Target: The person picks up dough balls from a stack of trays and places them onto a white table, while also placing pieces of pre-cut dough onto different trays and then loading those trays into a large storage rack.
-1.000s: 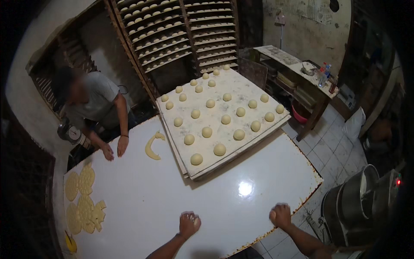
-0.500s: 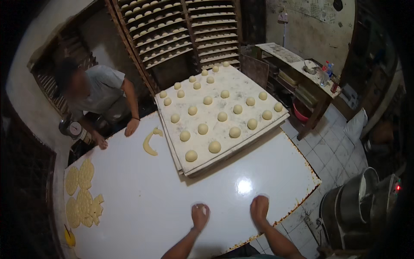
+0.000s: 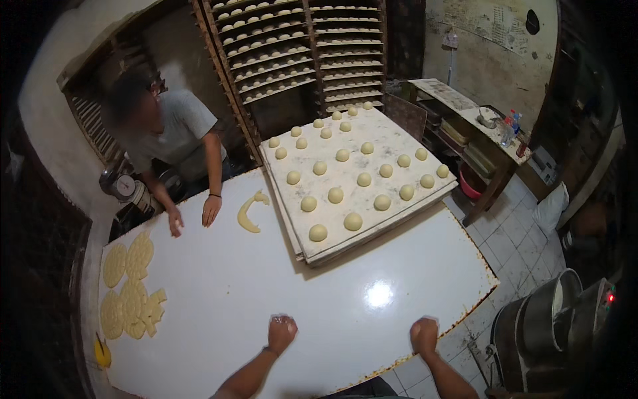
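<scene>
My left hand (image 3: 282,333) rests on the white tabletop (image 3: 219,312) near its front edge, fingers curled into a closed shape. My right hand (image 3: 424,335) is closed too, farther right beside the table's rusty edge. Whatever lies inside or under either hand, if anything, is hidden by the fingers. Ahead of them, round pale dough balls (image 3: 353,221) stand spaced in rows on a floured board (image 3: 399,219), which lies atop other boards. A curved strip of dough (image 3: 247,213) lies left of the board.
Flat scored dough discs (image 3: 136,309) and cut pieces lie at the table's left end, near a yellow tool (image 3: 102,352). Across the table a co-worker (image 3: 179,126) leans with both hands at the edge. Behind stand a tray rack (image 3: 312,60) and side bench (image 3: 458,100); a metal mixer (image 3: 541,319) stands right.
My hands have moved apart, the left leftward and the right rightward, both still closed. The co-worker's left-side hand has lifted and shifted. The whole view has swung slightly left.
</scene>
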`<move>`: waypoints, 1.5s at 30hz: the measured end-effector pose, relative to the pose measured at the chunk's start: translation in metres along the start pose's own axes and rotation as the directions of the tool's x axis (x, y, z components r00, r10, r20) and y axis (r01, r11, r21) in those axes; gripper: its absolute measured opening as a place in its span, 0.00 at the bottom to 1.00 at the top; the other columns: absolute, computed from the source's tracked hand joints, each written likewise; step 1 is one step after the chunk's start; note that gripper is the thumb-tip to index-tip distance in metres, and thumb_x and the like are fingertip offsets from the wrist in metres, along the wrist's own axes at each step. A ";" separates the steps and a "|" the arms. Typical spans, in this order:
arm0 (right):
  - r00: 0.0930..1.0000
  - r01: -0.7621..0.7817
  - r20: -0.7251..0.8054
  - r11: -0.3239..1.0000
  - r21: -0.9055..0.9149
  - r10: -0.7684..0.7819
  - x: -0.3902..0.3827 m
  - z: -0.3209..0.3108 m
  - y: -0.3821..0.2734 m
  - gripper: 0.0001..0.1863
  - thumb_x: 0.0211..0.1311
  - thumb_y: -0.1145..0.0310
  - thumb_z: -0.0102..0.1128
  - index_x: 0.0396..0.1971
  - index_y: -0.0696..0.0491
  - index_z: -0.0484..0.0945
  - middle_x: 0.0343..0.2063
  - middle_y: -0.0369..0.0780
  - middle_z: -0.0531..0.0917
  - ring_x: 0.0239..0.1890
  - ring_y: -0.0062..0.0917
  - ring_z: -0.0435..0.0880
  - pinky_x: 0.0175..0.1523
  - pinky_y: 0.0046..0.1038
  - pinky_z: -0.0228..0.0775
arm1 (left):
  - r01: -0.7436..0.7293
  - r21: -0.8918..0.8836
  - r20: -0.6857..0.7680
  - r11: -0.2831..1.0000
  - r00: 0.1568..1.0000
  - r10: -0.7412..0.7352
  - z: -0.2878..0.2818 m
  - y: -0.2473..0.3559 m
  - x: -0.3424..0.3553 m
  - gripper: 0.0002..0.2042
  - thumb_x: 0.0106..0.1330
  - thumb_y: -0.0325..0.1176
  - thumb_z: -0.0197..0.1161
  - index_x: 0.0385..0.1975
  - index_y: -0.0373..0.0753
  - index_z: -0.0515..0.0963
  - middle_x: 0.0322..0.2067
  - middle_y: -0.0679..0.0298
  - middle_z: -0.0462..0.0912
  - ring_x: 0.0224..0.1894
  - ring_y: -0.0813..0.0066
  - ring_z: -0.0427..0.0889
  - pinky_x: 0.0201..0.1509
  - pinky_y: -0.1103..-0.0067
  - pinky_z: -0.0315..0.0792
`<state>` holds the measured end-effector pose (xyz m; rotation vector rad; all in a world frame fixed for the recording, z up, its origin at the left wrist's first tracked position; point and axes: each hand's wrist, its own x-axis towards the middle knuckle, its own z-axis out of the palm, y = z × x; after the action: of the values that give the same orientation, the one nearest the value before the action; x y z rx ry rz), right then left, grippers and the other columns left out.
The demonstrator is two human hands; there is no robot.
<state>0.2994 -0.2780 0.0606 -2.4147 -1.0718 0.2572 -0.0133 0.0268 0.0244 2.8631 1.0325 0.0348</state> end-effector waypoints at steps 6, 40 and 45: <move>0.943 -0.081 -0.305 0.980 0.184 0.135 0.014 0.057 -0.055 0.01 0.50 0.79 0.57 0.24 0.60 0.74 0.33 0.48 0.76 0.40 0.41 0.73 0.47 0.37 0.66 | 0.017 -0.422 -0.272 0.906 0.951 -0.145 0.006 0.064 0.003 0.03 0.55 0.25 0.58 0.21 0.35 0.73 0.25 0.55 0.77 0.33 0.55 0.75 0.41 0.66 0.69; 0.996 0.005 -0.048 0.518 0.855 0.070 0.264 -0.158 0.025 0.25 0.56 0.80 0.51 0.57 0.63 0.66 0.51 0.42 0.74 0.54 0.26 0.73 0.59 0.27 0.64 | 0.441 -0.746 -0.243 0.498 0.516 -0.821 0.002 0.063 -0.028 0.12 0.56 0.23 0.63 0.39 0.32 0.75 0.49 0.55 0.70 0.50 0.63 0.71 0.55 0.73 0.70; 0.960 0.279 -0.141 0.801 0.529 -0.241 0.487 -0.209 -0.017 0.25 0.51 0.70 0.63 0.50 0.60 0.73 0.46 0.46 0.78 0.50 0.30 0.78 0.55 0.31 0.69 | -0.290 -0.916 0.272 -0.277 0.060 -0.960 -0.061 0.066 0.041 0.13 0.61 0.26 0.59 0.45 0.32 0.71 0.50 0.58 0.68 0.50 0.67 0.71 0.55 0.73 0.69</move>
<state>0.6919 0.0173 0.2617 -1.7334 -1.1051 0.3327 0.0567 0.0072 0.0914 0.3167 1.4450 1.6185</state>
